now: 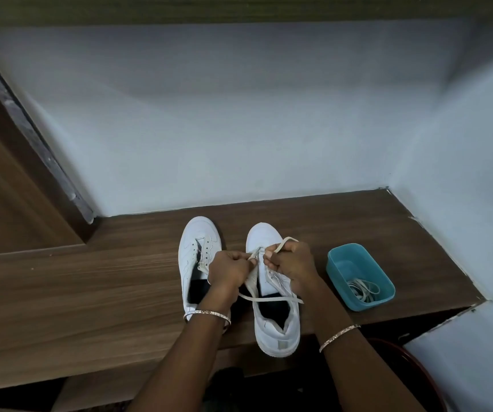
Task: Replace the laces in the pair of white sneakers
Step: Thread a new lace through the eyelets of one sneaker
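**Lace (269, 299) being threaded into right sneaker (275, 328)**

Both shoes sit on a wooden shelf (90, 292). The right one's heel seems to overhang the front edge. The left hand (230, 270) and right hand (293, 263) each pinch the lace by the toe-end eyelets, and the fingers hide whether it is through. A hard tug could drag the shoe off the shelf or leave the ends uneven. The left sneaker (191, 248) is unlaced, and a teal tub (340, 263) holds spare laces (364, 291).

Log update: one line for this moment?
right sneaker partly laced | left hand, right hand pinch lace | left sneaker unlaced | laces in blue tub
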{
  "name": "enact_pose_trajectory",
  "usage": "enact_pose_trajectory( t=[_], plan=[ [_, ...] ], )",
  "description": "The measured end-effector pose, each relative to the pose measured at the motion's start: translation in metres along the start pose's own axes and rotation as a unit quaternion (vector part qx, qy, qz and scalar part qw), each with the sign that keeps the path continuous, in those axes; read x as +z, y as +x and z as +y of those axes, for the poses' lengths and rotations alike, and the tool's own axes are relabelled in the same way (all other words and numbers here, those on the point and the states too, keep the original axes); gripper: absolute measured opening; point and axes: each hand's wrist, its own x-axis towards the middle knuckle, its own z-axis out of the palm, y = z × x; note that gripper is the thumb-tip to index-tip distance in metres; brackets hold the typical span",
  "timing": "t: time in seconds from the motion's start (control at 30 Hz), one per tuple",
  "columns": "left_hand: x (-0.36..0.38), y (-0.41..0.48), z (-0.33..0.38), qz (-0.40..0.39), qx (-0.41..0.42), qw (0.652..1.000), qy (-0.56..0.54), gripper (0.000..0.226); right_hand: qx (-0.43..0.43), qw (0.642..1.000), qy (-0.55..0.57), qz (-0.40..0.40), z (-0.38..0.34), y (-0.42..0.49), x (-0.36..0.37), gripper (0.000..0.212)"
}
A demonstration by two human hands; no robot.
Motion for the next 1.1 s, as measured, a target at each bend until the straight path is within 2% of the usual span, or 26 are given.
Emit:
enact_pose_trajectory(
  t=[0.1, 0.17, 0.27, 0.37, 0.87, 0.93, 1.0, 1.1],
  plan=[
    [-0.001, 0.006, -0.005, -0.019, -0.015, 0.999, -0.032, 0.008, -0.025, 0.998, -0.049, 0.018, 0.003, 0.0, 0.003, 0.015],
    [-0.002, 0.007, -0.005, -0.032, -0.022, 0.998, -0.048, 0.009, -0.043, 0.995, -0.081, 0.026, 0.003, -0.002, 0.005, 0.011],
    [-0.004, 0.01, -0.007, -0.055, -0.03, 0.996, -0.067, 0.023, -0.087, 0.986, -0.14, 0.035, 0.005, 0.0, 0.007, 0.01],
    [-0.004, 0.01, -0.008, -0.064, -0.03, 0.995, -0.068, 0.016, -0.125, 0.969, -0.211, 0.039, 0.008, 0.001, 0.01, 0.02],
    [-0.004, 0.005, -0.007, -0.054, -0.006, 0.997, -0.048, 0.006, -0.147, 0.937, -0.316, 0.04, 0.008, 0.002, 0.015, 0.018],
    [-0.006, 0.001, -0.005, -0.064, -0.004, 0.997, -0.054, 0.005, -0.148, 0.935, -0.319, 0.041, 0.008, 0.002, 0.017, 0.017],
    [-0.009, 0.001, -0.002, -0.081, -0.024, 0.992, -0.096, 0.02, -0.15, 0.939, -0.308, 0.039, 0.006, 0.001, 0.016, 0.016],
    [-0.013, -0.001, 0.004, -0.093, -0.038, 0.989, -0.11, 0.022, -0.11, 0.974, -0.189, 0.052, 0.007, -0.004, 0.013, 0.011]
  ],
)
